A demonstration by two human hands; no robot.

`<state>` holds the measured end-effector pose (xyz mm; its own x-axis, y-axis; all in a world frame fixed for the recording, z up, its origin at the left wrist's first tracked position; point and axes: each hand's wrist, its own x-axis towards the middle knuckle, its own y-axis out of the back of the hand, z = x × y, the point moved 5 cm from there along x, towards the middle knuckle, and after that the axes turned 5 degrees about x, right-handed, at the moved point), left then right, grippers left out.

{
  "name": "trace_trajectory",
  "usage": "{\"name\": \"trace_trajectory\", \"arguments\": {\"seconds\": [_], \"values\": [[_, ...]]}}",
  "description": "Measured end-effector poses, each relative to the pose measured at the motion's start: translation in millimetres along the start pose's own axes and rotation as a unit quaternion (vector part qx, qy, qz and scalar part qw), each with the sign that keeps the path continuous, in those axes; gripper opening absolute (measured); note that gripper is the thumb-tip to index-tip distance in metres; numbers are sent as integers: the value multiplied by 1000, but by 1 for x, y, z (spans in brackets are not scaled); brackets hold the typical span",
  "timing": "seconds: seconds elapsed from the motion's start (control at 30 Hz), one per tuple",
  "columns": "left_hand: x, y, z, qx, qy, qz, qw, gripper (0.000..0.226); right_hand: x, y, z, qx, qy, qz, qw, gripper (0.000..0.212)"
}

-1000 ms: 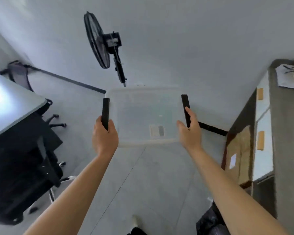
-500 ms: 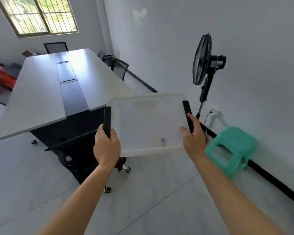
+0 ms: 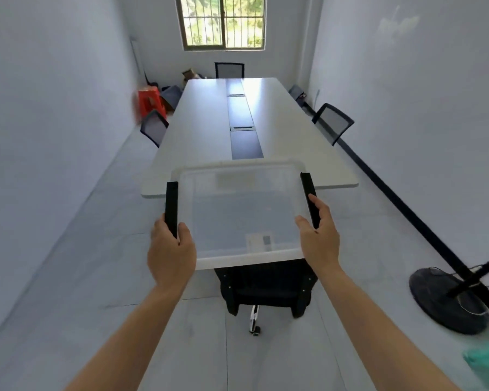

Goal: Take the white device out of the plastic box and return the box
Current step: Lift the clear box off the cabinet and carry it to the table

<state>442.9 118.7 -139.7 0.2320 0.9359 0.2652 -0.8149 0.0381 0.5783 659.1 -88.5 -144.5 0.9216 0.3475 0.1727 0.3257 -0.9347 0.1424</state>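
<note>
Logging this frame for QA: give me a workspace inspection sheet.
Surface: long white table, dark centre strip, top bare.
Job's things: clear plastic box held in the air in front of the table; white device not seen.
Clutter: red stool and cardboard far left.
Hands: left hand and right hand each grip a black side latch.
Cables: thin cord at the fan base.
Surroundings: office chairs, barred window, grey floor.

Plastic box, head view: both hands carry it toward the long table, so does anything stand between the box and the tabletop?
The plastic box is held in the left hand and right hand. A black chair stands below it at the table's near end. The tabletop beyond looks bare, so nothing visible blocks setting it down.
</note>
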Motion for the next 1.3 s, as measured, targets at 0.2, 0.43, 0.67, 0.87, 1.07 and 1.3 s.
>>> {"name": "trace_trajectory", "arguments": {"seconds": [0.2,0.43,0.67,0.87,1.07,1.3], "values": [[127,14,-70,47,54,74,995,37,81,-174,8,22,11,-109,994,52],[275,58,-127,89,108,151,979,34,151,-377,-20,51,4,-225,973,54],[384,112,-218,100,182,215,954,37,172,-572,-49,34,3,-313,949,53],[521,143,-315,110,196,225,948,37,187,-745,-52,23,-4,-329,944,56],[667,137,-354,107,181,185,960,39,247,-859,-63,3,-21,-299,954,56],[837,94,-399,107,163,163,967,38,339,-993,-46,4,-38,-269,962,55]]}}
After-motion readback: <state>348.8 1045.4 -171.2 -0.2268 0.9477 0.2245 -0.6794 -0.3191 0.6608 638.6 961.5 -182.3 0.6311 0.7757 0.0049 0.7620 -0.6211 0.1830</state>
